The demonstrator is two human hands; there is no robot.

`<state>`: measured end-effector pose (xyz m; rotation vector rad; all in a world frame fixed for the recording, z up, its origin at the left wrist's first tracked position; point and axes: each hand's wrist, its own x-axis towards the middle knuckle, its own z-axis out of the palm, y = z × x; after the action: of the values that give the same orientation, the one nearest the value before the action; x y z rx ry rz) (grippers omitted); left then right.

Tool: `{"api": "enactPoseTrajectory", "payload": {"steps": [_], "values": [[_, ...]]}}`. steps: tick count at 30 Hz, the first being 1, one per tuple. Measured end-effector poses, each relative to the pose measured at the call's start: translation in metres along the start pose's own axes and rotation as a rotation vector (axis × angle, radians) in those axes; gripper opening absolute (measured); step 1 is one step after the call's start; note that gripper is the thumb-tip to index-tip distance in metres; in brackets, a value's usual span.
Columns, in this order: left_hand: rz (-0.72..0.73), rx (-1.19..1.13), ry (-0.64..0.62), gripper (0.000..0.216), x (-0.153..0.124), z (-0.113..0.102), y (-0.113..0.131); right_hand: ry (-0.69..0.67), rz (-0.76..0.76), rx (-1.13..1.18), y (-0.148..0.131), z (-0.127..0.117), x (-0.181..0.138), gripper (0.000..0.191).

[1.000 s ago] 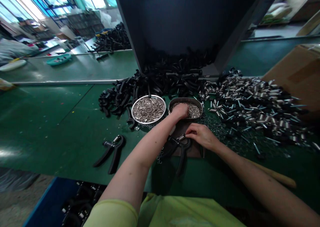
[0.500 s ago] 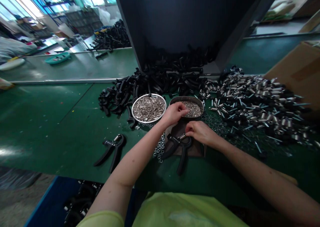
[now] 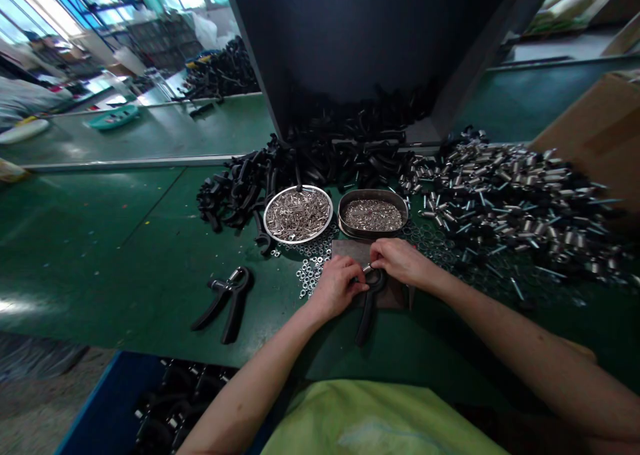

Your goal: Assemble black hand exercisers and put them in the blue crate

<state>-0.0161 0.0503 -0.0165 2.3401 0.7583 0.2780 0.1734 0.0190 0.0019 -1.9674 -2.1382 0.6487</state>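
A black hand grip strengthener [image 3: 367, 315] with a metal spring lies on a small metal block [image 3: 345, 247] at the table's front. My right hand [image 3: 403, 263] pinches its upper end beside the spring [image 3: 368, 268]. Over its left handle is my left hand [image 3: 336, 287], its fingers curled and their tips pressed together at the spring's lower end. Whatever small piece the left fingertips may hold is hidden. Another hand grip strengthener [image 3: 234, 308] lies on the table to the left. Behind my hands stands an oval tin [image 3: 345, 230] of tiny metal parts.
A round white-rimmed dish [image 3: 269, 231] holds metal pins. Loose nuts [image 3: 310, 271] lie near my left hand. Black handles [image 3: 240, 191] heap up behind, before a large grey bin [image 3: 253, 55]. Springs and bolts [image 3: 505, 201] are piled right, beside a cardboard box [image 3: 595, 128]. Below left is a blue crate [image 3: 95, 408].
My left hand has come from the oval tin down to the hand grip strengthener, now covering its left handle. Nuts beside it have spread leftward. My right hand stays at the spring.
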Motion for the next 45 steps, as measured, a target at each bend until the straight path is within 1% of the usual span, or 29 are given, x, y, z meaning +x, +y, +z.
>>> {"api": "enactPoseTrajectory", "payload": {"steps": [3, 6, 11, 15, 22, 26, 30, 34, 45], "values": [[-0.003, -0.058, 0.009, 0.009, 0.003, 0.002, -0.002, -0.003, -0.002, -0.004, 0.0, -0.001, -0.001, 0.003], [-0.065, -0.172, 0.022, 0.011, 0.006, 0.003, -0.004, -0.016, 0.007, -0.013, -0.002, -0.003, 0.0, 0.003], [-0.197, -0.287, -0.044, 0.011, 0.013, 0.002, -0.006, -0.061, 0.014, -0.03, -0.006, -0.008, 0.007, 0.006], [-0.246, -0.316, -0.061, 0.015, 0.015, 0.001, -0.008, -0.067, 0.01, -0.023, -0.006, -0.009, 0.008, 0.005], [-0.237, -0.326, -0.034, 0.015, 0.011, 0.002, -0.007, -0.02, 0.018, 0.034, -0.001, -0.004, 0.0, 0.004], [-0.17, -0.289, 0.033, 0.013, 0.007, 0.005, -0.006, 0.075, -0.012, 0.128, 0.006, 0.003, -0.007, 0.006], [-0.149, -0.272, 0.066, 0.011, 0.004, 0.007, -0.007, 0.161, -0.043, 0.201, 0.011, 0.008, -0.01, 0.008], [-0.144, -0.279, 0.059, 0.012, 0.005, 0.006, -0.008, 0.155, -0.062, 0.198, 0.008, 0.009, -0.009, 0.007], [-0.143, -0.295, 0.053, 0.013, 0.005, 0.006, -0.009, 0.131, -0.071, 0.065, -0.002, 0.008, -0.006, 0.008]]}}
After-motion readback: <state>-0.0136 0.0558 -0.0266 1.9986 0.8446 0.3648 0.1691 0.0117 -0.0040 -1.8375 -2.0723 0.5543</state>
